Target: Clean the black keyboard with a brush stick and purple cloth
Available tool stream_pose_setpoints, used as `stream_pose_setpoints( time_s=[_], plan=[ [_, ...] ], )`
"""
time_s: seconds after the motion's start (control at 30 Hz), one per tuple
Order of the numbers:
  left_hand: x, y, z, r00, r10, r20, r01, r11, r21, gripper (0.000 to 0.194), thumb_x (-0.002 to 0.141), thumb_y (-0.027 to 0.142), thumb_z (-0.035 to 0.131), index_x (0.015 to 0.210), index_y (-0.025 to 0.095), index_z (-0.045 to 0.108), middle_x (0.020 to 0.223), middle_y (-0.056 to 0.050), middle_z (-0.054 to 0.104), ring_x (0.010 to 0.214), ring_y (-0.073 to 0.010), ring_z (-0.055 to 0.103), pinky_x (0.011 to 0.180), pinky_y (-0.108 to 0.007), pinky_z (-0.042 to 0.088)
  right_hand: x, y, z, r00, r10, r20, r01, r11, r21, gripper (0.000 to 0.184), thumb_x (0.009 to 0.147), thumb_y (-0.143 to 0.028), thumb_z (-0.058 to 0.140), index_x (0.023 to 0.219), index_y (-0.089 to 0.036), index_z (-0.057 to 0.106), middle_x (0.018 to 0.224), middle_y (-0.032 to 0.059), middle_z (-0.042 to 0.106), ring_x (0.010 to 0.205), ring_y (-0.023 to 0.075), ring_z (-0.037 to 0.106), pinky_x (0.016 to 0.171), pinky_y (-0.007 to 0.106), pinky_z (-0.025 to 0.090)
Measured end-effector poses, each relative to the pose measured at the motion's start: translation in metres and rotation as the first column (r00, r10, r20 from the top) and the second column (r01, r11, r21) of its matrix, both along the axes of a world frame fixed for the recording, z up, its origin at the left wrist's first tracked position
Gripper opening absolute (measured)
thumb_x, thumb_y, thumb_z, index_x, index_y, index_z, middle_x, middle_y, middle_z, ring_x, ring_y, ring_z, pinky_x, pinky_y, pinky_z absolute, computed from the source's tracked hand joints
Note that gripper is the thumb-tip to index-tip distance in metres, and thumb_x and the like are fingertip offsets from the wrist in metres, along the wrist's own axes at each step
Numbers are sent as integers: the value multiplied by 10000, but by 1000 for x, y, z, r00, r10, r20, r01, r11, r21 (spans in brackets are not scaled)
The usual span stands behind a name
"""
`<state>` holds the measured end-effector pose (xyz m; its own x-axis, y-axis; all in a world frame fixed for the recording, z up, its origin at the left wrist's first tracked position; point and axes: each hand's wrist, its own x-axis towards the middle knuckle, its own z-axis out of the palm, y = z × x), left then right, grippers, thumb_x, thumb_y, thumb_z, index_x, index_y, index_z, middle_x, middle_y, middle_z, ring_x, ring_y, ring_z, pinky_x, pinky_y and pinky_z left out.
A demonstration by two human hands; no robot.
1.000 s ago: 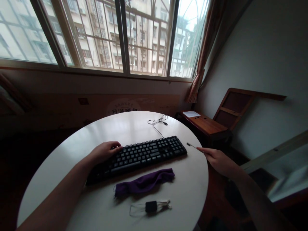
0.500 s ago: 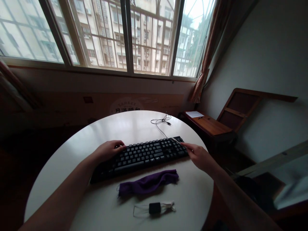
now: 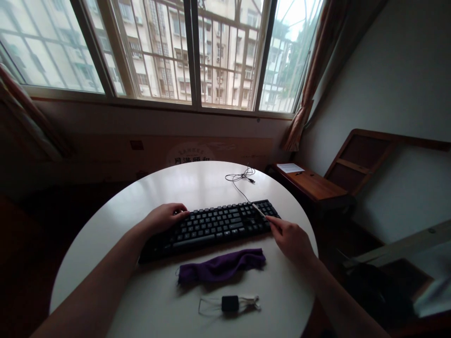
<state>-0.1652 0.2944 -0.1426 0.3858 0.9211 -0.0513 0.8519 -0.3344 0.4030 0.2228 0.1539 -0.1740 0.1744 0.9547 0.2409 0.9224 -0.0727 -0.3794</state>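
Note:
A black keyboard (image 3: 207,227) with grey-black keys lies slightly aslant on the white round table. My left hand (image 3: 169,217) rests on its far left part, with thumb and fingers curled round the back edge. Between the thumb and fingers of my right hand (image 3: 291,237) is a thin white stick-like tool (image 3: 260,210). Its tip reaches onto the keys near the number pad; whether it ends in bristles cannot be made out. In front of the keyboard lies a crumpled purple cloth (image 3: 221,266). Nearer still is a small black block with wire loops (image 3: 230,303).
The keyboard's cable (image 3: 243,177) lies coiled toward the far edge of the round table (image 3: 148,188). Beyond, to the right, a wooden chair (image 3: 320,185) holds a paper sheet (image 3: 290,168). A barred window (image 3: 225,61) is ahead.
The whole view has shifted slightly. The tool in my right hand has turned to point more steeply across the number-pad side. My left hand stays on the keyboard.

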Motion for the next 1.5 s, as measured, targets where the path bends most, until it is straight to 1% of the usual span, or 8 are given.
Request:
stream_pose_setpoints(
  time_s=[0.17,0.37,0.47,0.6,0.73,0.83,1.07,1.5],
  plan=[
    [-1,0,-1,1000,-1,0,1,1000,22,482,819,623,455,991,252,711,1022,-58,713,941,-272,632,797,-329,454,-8,0,7,997,48,54,-42,992,-115,488,936,-262,389,1401,-271,533,1168,67,636,970,183,630,803,242,450],
    [0,-1,1,1000,-1,3,1,1000,13,483,821,623,452,994,253,710,1025,-51,714,943,-268,632,800,-321,458,-12,-5,8,994,105,-11,-106,990,-88,495,955,-246,366,1430,-272,499,1193,66,619,1028,179,612,864,234,438],
    [1,-1,1,1000,2,-7,-2,1000,9,492,821,625,446,1004,252,710,1028,-52,713,941,-267,631,795,-319,458,-14,-3,12,998,68,-13,-69,994,-80,487,961,-253,372,1429,-288,498,1220,56,612,1041,178,611,891,239,437],
    [1,-1,1,1000,8,-25,-8,1000,6,486,815,609,445,1009,251,710,1029,-51,713,940,-265,630,803,-322,457,-18,1,18,999,22,36,-16,986,-164,471,967,-266,362,1409,-333,511,1189,41,633,1011,192,630,860,265,449],
    [-1,2,-1,1000,13,-21,-13,1000,3,480,814,620,454,1010,264,709,1036,-41,711,947,-264,628,806,-321,453,-26,2,22,992,24,125,4,975,-223,478,964,-278,355,1413,-374,487,1140,41,653,965,203,646,810,280,457],
    [-2,3,-2,1000,1,-22,-1,1000,10,468,824,610,454,1018,266,704,1049,-42,707,952,-259,626,810,-321,447,-31,0,24,976,26,216,28,970,-242,497,955,-260,361,1431,-353,469,1095,63,663,939,208,651,791,282,458],
    [-2,3,-3,1000,-10,-29,10,1000,7,465,833,598,446,1022,258,700,1047,-49,706,945,-252,623,800,-325,439,-34,-22,24,949,93,300,9,947,-321,541,932,-202,354,1457,-288,445,1018,94,670,886,211,656,750,275,444],
    [-1,3,-3,999,26,-43,-25,999,24,488,815,618,446,1029,263,703,1045,-52,708,936,-258,627,785,-323,439,-25,-69,30,965,101,240,12,905,-426,523,961,-221,354,1463,-346,429,1030,78,666,910,208,646,752,267,426]
  ],
)
